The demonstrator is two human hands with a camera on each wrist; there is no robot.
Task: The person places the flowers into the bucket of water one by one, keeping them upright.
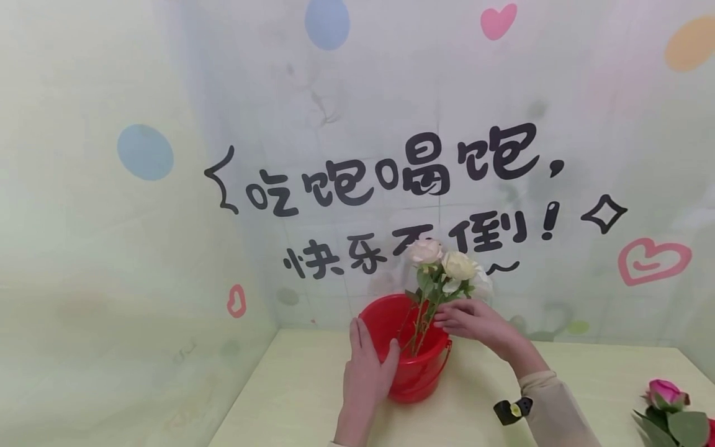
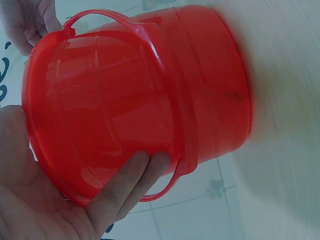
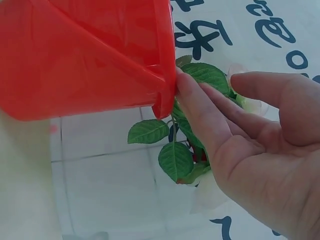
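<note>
Red bucket (image 1: 416, 379): glossy plastic, ribbed wall, raised band, thin red handle (image 2: 156, 52) hanging along the outside. It stands on the tabletop (image 1: 301, 379) before the lettered wall (image 1: 357, 81). White roses (image 1: 459, 266) sit in its mouth: 1 pinkish-white bloom, 1 cream bloom and a paler 3rd, on thin green stems with toothed leaves (image 3: 175, 162).

On my head view the left hand (image 1: 365, 366) is at the bucket's near left side, grip spread, fingers straight against the outer wall, thumb apart. The right hand (image 1: 480, 323) is at the opposite rim beside the stems; its grip is spread too, thumb well away from nearly straight fingers. I cannot tell whether those fingertips touch the stems.

Hidden or poor: the lower stem ends are behind the bucket's front wall; the 3rd bloom is washed out against the wall. On my right wrist view the right hand covers part of the blossoms, and a red patch among the leaves is unidentifiable. A pink rose (image 1: 666, 394) at lower right has its leaves cut by the frame.

Orientation: bucket mouth up. Rose stems run steeply, blooms uppermost, long axis leaning right toward the right hand in the head view.
</note>
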